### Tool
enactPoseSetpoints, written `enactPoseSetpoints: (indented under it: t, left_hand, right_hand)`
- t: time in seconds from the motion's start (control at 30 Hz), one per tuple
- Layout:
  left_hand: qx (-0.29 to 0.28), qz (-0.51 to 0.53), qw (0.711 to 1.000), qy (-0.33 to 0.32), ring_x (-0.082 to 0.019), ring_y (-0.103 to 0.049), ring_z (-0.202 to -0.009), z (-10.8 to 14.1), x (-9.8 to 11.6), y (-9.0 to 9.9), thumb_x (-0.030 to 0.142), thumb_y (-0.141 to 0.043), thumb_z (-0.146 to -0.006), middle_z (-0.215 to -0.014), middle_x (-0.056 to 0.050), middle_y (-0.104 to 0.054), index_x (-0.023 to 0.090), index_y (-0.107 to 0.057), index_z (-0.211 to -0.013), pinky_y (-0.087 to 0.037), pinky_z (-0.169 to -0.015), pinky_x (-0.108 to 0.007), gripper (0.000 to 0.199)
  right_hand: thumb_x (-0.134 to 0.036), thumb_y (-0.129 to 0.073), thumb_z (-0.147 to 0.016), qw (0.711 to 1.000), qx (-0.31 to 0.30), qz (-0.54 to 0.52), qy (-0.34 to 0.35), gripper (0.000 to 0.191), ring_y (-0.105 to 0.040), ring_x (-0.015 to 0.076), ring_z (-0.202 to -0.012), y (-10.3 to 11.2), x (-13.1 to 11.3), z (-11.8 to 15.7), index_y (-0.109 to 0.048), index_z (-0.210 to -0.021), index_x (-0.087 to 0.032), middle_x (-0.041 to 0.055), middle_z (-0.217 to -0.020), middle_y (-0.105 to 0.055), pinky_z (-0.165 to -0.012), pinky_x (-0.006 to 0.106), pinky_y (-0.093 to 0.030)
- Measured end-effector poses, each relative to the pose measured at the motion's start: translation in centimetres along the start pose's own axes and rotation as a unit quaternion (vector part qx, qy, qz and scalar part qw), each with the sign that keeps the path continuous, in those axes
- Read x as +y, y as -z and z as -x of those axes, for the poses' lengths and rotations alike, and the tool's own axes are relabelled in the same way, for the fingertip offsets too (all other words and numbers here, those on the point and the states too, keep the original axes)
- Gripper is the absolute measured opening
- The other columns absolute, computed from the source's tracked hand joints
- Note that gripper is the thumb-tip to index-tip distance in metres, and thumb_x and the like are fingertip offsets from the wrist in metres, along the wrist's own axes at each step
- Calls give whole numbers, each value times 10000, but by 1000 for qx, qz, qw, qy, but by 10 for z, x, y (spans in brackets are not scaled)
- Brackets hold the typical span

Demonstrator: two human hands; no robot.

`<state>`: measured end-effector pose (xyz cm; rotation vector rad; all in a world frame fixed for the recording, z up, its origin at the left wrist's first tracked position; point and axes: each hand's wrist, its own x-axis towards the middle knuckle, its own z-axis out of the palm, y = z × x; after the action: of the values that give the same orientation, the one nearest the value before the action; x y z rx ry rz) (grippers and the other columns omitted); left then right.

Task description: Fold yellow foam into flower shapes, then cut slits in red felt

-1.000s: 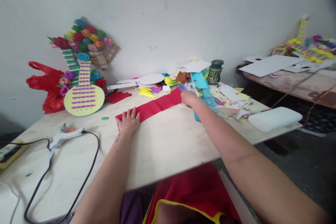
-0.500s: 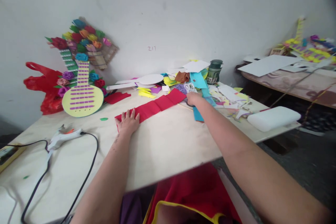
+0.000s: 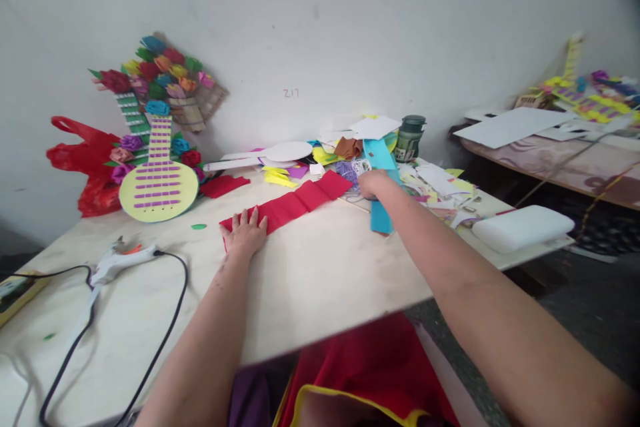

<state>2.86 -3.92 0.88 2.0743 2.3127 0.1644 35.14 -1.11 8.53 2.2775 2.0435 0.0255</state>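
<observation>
A long red strip [image 3: 293, 205] with crosswise creases lies slantwise on the pale table [image 3: 320, 280]. My left hand [image 3: 245, 231] rests flat on its left end, fingers spread. Just past the strip's right end is my right hand [image 3: 373, 184], its fingers curled down among the craft scraps; what they hold, if anything, is too small to make out. Purple and white string [image 3: 350, 170] lies right beside it, and a blue strip [image 3: 381, 213] passes below the wrist.
At the left are a glue gun [image 3: 120, 263] with a black cord, a yellow paper instrument [image 3: 159, 190] and a red bag [image 3: 90, 167]. A green jar [image 3: 411, 138] stands at the back; a white rounded object [image 3: 523, 228] lies at the right edge.
My right hand has shifted slightly right, away from the red strip's end. My left hand stays flat on the strip.
</observation>
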Motion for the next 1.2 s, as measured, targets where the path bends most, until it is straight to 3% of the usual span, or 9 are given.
enactPoseSetpoints:
  t: [0.1, 0.27, 0.5, 0.63, 0.7, 0.77, 0.9, 1.03, 1.2]
  left_hand:
    - [1, 2, 1000, -1, -291, -100, -1355, -1, -1, -1, 543, -118, -825, -1488, -17, -154, 287, -185, -1414, -44, -1055, -559, 645]
    - [8, 5, 1000, -6, -289, -108, -1354, 0, -1, -2, 542, -126, -830, -1484, -26, -171, 273, -196, -1414, -68, -1068, -523, 646]
    - [9, 7, 1000, -9, -286, -118, -1353, 4, 1, 0, 549, -136, -826, -1483, -27, -181, 261, -212, -1411, -85, -1074, -502, 656]
    - [2, 7, 1000, -7, -282, -112, -1355, 5, 2, 2, 535, -143, -831, -1484, -26, -176, 260, -200, -1413, -79, -1073, -502, 647]
    - [0, 7, 1000, -6, -280, -107, -1356, 5, 2, 3, 532, -146, -832, -1485, -24, -175, 258, -205, -1412, -74, -1073, -501, 645]
    - [-2, 9, 1000, -6, -281, -104, -1356, 6, 2, 3, 532, -147, -832, -1485, -25, -173, 256, -212, -1411, -73, -1073, -503, 645]
    - [0, 16, 1000, -4, -282, -104, -1356, 7, 3, 3, 536, -146, -834, -1485, -23, -171, 261, -218, -1409, -70, -1072, -512, 642]
    - [1, 15, 1000, -4, -284, -107, -1355, 7, 3, 3, 528, -151, -837, -1484, -21, -175, 264, -223, -1407, -75, -1068, -519, 633]
    - [-2, 15, 1000, -3, -288, -99, -1356, 6, 2, 3, 533, -153, -833, -1486, -23, -167, 270, -207, -1411, -67, -1065, -528, 637]
  right_hand:
    - [-58, -660, -593, 994, -80, 69, -4, 387, -552, 322, -1036, 17, 2, 4, -642, -972, -135, 169, -1007, -626, -845, 458, -427]
    - [-70, -658, -606, 989, -94, 112, -8, 287, -587, 314, -969, 43, 9, 17, -657, -885, -134, 150, -922, -644, -821, 436, -447]
    - [-124, -660, -628, 996, -28, 82, 1, 158, -631, 270, -822, 72, 16, 33, -671, -785, -128, 121, -832, -665, -701, 351, -485]
    - [-203, -684, -647, 991, 37, -128, 15, 250, -623, 179, -660, 60, 15, 23, -662, -890, -151, 66, -774, -659, -559, 254, -481]
    - [-302, -647, -712, 944, 62, -321, 43, 277, -596, 135, -578, 46, 13, 17, -647, -938, -141, 59, -735, -648, -468, 206, -450]
    - [-321, -574, -782, 876, 60, -474, 70, 271, -584, 108, -555, 31, 8, 13, -636, -947, -115, 74, -742, -651, -419, 165, -408]
    - [-362, -543, -810, 780, 55, -617, 95, 322, -573, 98, -532, 15, -5, 8, -616, -986, -103, 87, -759, -662, -373, 156, -343]
    - [-418, -469, -851, 762, 71, -638, 88, 357, -607, 112, -594, 15, -18, 8, -611, -1011, -133, 78, -763, -677, -454, 176, -410]
    - [-420, -486, -845, 722, -1, -675, 152, 347, -624, 125, -644, 12, -46, 12, -588, -1001, -127, 99, -805, -685, -467, 180, -436]
